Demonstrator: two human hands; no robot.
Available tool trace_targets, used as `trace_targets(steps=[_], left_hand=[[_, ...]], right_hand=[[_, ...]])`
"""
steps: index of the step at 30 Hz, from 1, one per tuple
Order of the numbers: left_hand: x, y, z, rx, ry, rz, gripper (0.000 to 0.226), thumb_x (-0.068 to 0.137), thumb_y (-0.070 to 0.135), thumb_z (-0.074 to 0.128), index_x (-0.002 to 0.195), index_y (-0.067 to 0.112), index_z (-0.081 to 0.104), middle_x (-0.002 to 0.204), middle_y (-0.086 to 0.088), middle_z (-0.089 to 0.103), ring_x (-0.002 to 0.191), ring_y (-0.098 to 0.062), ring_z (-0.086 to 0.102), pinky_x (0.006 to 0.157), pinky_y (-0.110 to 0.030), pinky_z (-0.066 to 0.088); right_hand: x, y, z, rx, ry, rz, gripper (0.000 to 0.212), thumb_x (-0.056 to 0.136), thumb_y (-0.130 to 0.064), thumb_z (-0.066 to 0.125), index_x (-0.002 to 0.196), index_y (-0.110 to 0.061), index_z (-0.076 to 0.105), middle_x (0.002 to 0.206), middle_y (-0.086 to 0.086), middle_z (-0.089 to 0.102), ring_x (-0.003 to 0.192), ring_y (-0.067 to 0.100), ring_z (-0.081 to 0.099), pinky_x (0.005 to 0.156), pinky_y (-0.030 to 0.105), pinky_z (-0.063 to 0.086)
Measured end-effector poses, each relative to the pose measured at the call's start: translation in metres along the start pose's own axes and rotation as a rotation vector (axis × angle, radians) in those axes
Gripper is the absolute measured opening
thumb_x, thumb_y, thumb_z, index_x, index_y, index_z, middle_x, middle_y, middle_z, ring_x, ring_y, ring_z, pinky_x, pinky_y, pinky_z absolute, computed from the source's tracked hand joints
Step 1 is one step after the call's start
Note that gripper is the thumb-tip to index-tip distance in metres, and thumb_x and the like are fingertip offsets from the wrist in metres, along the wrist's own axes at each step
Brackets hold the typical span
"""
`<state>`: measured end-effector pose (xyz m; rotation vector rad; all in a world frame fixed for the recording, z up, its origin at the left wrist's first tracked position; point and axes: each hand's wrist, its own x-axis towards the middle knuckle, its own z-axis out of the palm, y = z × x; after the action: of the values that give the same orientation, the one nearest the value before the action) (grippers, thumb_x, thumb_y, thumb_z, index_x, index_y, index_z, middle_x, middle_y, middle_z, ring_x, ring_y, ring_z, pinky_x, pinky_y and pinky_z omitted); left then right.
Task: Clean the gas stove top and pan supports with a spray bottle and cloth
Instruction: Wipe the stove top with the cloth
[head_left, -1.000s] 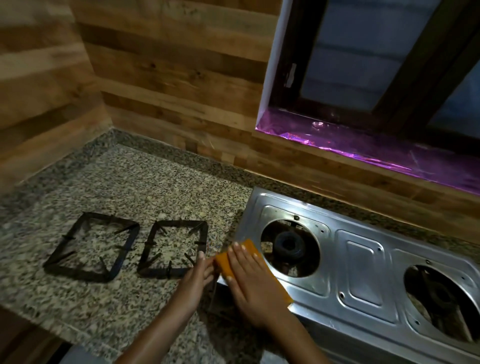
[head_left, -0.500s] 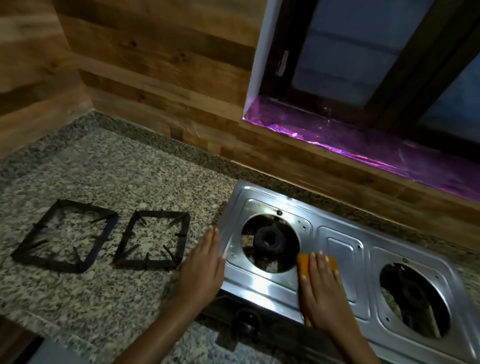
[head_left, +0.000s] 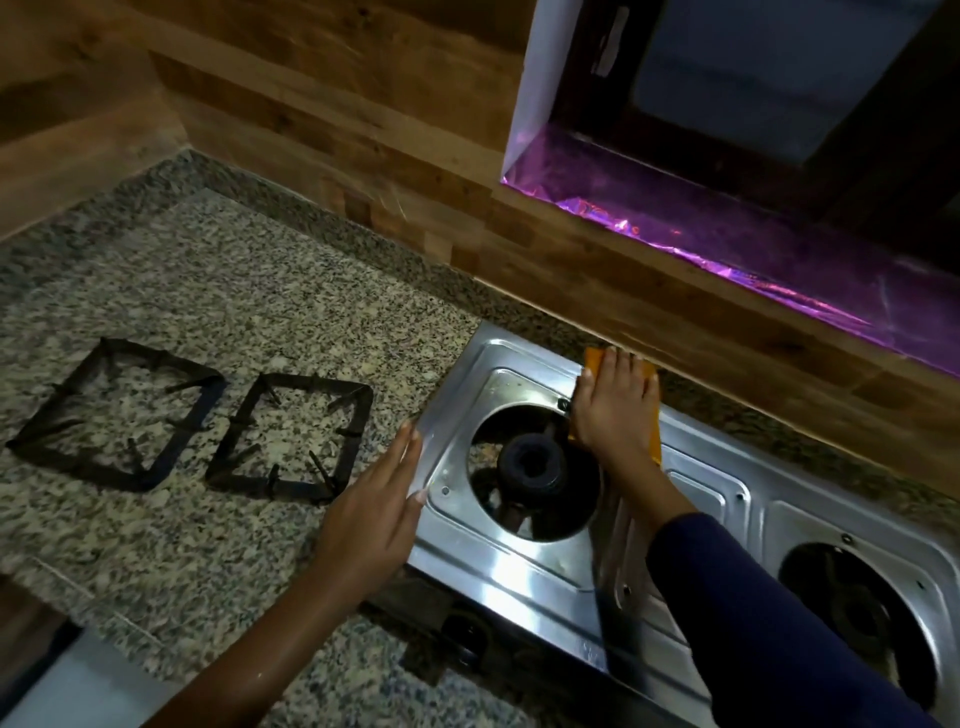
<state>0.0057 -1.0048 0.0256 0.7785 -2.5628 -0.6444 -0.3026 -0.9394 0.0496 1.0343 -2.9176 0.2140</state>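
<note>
The steel gas stove top (head_left: 498, 566) lies on the granite counter with both burner wells bare. My right hand (head_left: 615, 410) presses flat on an orange cloth (head_left: 592, 359) at the stove's far edge, just behind the left burner (head_left: 530, 465). My left hand (head_left: 376, 512) rests flat, fingers together, against the stove's left edge, holding nothing. Two black square pan supports (head_left: 111, 415) (head_left: 293, 434) lie side by side on the counter to the left. No spray bottle is in view.
The granite counter (head_left: 234, 291) meets a wood-panelled wall at the back and left. A window sill covered in purple film (head_left: 727, 244) runs above the stove. A black knob (head_left: 465, 631) sits on the stove's front. The right burner (head_left: 857, 608) is partly behind my sleeve.
My right hand has slid the cloth from the stove's front, past the left burner, to its far edge. My left hand stayed at the stove's left edge.
</note>
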Motion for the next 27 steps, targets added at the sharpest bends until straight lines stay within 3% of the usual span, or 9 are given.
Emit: trace_targets(steps=[8, 11, 14, 19, 22, 25, 27], left_hand=[[-0.001, 0.000, 0.002, 0.001, 0.019, -0.028, 0.060, 0.100, 0.044, 0.027, 0.155, 0.018, 0.024, 0.163, 0.006, 0.016, 0.126, -0.014, 0.052, 0.080, -0.030, 0.054], [-0.002, 0.004, 0.001, -0.059, 0.050, -0.064, 0.060, 0.100, 0.047, 0.023, 0.155, 0.023, 0.022, 0.160, 0.009, 0.023, 0.129, -0.008, 0.047, 0.085, -0.030, 0.053], [-0.005, 0.012, -0.002, -0.142, 0.129, -0.149, 0.059, 0.099, 0.050, 0.021, 0.155, 0.029, 0.021, 0.147, 0.016, 0.039, 0.112, -0.003, 0.055, 0.076, -0.028, 0.053], [-0.005, 0.017, -0.001, -0.393, 0.259, -0.243, 0.065, 0.095, 0.066, 0.014, 0.152, 0.035, 0.021, 0.156, 0.006, 0.034, 0.139, -0.008, 0.036, 0.103, -0.032, 0.037], [-0.003, 0.011, -0.001, -0.600, 0.309, -0.287, 0.078, 0.089, 0.077, 0.014, 0.153, 0.033, 0.022, 0.156, 0.013, 0.031, 0.141, -0.003, 0.033, 0.107, -0.027, 0.034], [-0.001, 0.007, -0.002, -0.796, 0.335, -0.314, 0.077, 0.087, 0.078, 0.018, 0.151, 0.035, 0.022, 0.152, 0.023, 0.031, 0.142, -0.001, 0.031, 0.111, -0.028, 0.030], [-0.001, 0.010, -0.005, -0.856, 0.333, -0.331, 0.081, 0.085, 0.082, 0.016, 0.149, 0.034, 0.024, 0.152, 0.018, 0.033, 0.141, -0.002, 0.032, 0.112, -0.022, 0.029]], right_hand=[[0.015, -0.094, 0.018, 0.051, -0.034, -0.164, 0.061, 0.102, -0.040, 0.018, 0.153, -0.008, 0.022, 0.160, 0.012, 0.025, 0.149, 0.028, 0.013, 0.121, 0.048, 0.003], [-0.001, -0.117, 0.020, 0.117, -0.033, -0.204, 0.062, 0.102, -0.040, 0.021, 0.155, -0.008, 0.016, 0.162, 0.012, 0.016, 0.151, 0.027, 0.007, 0.121, 0.047, -0.001], [-0.028, -0.130, 0.022, 0.190, -0.055, -0.227, 0.064, 0.100, -0.042, 0.017, 0.156, -0.010, 0.012, 0.164, 0.011, 0.009, 0.151, 0.025, 0.003, 0.122, 0.045, -0.003], [-0.097, -0.134, 0.016, 0.274, -0.128, -0.432, 0.063, 0.101, -0.042, 0.016, 0.156, -0.012, 0.009, 0.164, 0.008, 0.003, 0.152, 0.021, -0.001, 0.122, 0.044, -0.001], [-0.146, -0.128, 0.012, 0.269, -0.141, -0.571, 0.062, 0.102, -0.042, 0.021, 0.156, -0.014, 0.014, 0.164, 0.006, 0.007, 0.152, 0.021, 0.003, 0.123, 0.042, 0.005], [-0.188, -0.116, 0.007, 0.205, -0.134, -0.647, 0.062, 0.100, -0.042, 0.023, 0.155, -0.013, 0.018, 0.163, 0.007, 0.013, 0.151, 0.022, 0.008, 0.122, 0.043, 0.008], [-0.210, -0.110, 0.006, 0.183, -0.147, -0.665, 0.063, 0.100, -0.042, 0.023, 0.155, -0.012, 0.018, 0.163, 0.008, 0.013, 0.151, 0.022, 0.007, 0.123, 0.043, 0.006]])
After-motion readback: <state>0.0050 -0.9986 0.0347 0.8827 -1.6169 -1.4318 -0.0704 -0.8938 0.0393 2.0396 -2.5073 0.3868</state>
